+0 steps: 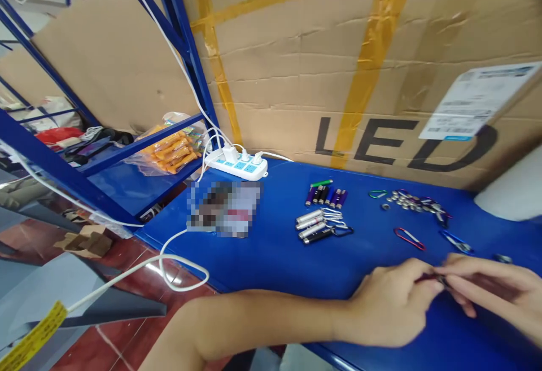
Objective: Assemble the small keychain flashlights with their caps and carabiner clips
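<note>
Two hands (392, 306) (495, 289), dark item (442, 280) pinched, left forearm (271, 315) outstretched

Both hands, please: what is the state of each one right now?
Left hand: closed, pinching a small dark part, too blurred to identify.
Right hand: closed, pinching the same small dark part.

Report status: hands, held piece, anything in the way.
Left hand, right hand: pinching small dark piece. Piece mostly hidden, details unclear. Red carabiner lies just beyond.
</note>
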`<act>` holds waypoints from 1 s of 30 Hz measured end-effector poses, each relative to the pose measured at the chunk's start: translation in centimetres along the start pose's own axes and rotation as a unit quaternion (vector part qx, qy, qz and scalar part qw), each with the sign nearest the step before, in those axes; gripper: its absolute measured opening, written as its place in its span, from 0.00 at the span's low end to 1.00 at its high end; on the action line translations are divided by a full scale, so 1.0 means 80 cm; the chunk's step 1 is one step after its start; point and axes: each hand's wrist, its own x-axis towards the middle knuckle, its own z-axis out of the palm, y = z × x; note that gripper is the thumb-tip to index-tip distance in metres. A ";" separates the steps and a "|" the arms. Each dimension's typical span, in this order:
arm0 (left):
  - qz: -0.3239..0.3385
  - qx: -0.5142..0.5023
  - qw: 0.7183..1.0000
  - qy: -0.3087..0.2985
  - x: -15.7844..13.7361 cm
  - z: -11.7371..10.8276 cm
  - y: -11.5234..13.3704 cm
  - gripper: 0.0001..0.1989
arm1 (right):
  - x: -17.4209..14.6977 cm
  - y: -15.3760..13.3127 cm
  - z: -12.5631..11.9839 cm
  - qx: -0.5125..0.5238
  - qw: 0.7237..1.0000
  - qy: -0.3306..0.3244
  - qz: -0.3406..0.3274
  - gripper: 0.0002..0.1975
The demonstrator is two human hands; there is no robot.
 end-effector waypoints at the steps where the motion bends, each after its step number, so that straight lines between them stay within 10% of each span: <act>1: 0.013 -0.008 1.000 0.004 0.001 0.001 -0.001 0.12 | 0.000 -0.009 0.000 0.022 0.997 -0.065 0.016 0.23; 30: -0.021 -0.041 0.988 -0.147 0.016 -0.010 0.002 0.09 | 0.017 -0.013 -0.021 0.133 0.962 -0.150 -0.187 0.04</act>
